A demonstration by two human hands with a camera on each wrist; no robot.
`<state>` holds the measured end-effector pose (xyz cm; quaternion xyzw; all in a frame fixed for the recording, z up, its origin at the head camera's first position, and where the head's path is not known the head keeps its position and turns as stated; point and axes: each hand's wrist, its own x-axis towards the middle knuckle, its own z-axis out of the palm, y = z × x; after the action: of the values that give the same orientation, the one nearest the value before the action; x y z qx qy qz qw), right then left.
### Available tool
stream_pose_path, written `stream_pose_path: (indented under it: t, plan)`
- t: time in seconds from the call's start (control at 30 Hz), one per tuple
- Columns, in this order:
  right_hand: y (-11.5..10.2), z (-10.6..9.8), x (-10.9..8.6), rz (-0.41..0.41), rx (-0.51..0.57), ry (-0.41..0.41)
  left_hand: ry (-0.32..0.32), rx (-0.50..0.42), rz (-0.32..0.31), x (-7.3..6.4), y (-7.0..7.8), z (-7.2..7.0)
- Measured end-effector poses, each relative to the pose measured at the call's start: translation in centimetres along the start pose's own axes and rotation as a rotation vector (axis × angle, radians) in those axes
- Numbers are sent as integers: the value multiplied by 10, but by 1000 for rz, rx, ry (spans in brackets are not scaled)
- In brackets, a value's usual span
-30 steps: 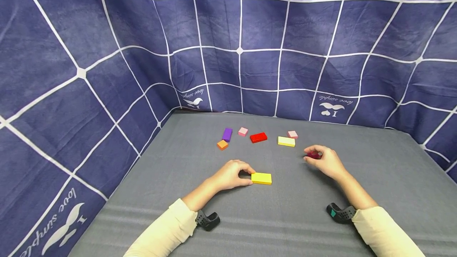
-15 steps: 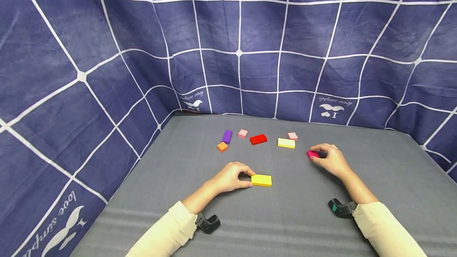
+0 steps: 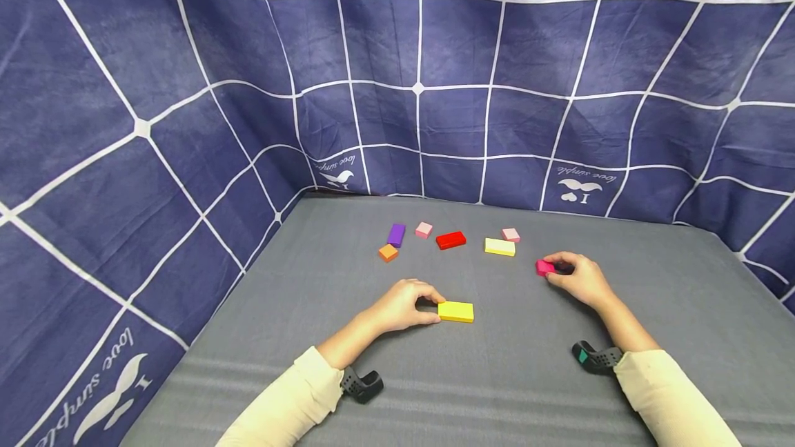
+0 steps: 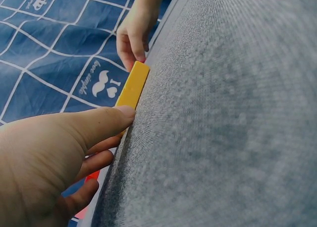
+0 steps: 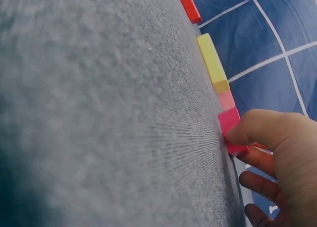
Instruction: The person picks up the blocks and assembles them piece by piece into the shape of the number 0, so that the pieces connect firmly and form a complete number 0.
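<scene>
We seem to be at a positioning step; the next move calls for even pinches on both sides, so nothing twists. Our left grip (image 3: 402, 305) clamps the left end of the yellow block (image 3: 456, 312) between thumb and finger, the rest jutting rightward along the bench (image 3: 497, 378). Farther right, the crimson block (image 3: 543, 267) lies at the left of our right grip (image 3: 579, 277), pinched likewise.

In the right wrist view, the top edge crops the red block (image 5: 189, 6); the right hand (image 5: 292, 157) partly hides the magenta block (image 5: 229, 119).
</scene>
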<state>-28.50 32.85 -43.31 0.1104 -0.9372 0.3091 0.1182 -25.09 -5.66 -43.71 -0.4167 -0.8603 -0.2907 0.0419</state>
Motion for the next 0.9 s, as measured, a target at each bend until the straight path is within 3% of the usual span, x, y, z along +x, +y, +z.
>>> stream_pose_path:
  t: [0.9]
  plan:
    - [-3, 0, -1, 34, 34, 4, 22, 12, 26, 0, -3, 3]
